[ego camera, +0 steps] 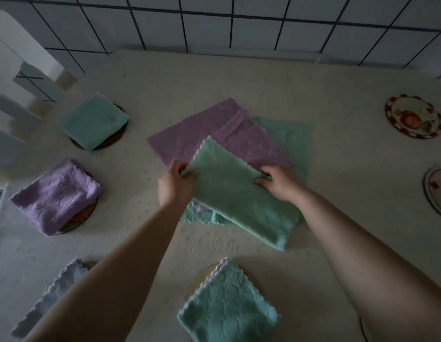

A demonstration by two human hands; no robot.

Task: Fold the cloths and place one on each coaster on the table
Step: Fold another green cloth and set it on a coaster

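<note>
A mint-green cloth (236,193), folded into a long strip, lies at the table's middle over an unfolded purple cloth (214,137) and another green cloth (296,139). My left hand (175,186) pinches its left edge and my right hand (281,183) pinches its right edge. Folded cloths rest on coasters: a green one (93,122) at far left, a purple one (56,196) at left, a pale lilac one (56,292) at near left, a green one (226,307) at near centre. Two round coasters, one (413,116) at far right and one (436,191) at the right edge, carry no cloth.
The table (338,156) has a pale patterned covering. A white chair (19,77) stands at the far left beside it. The floor behind is white tile (263,23) with dark grout.
</note>
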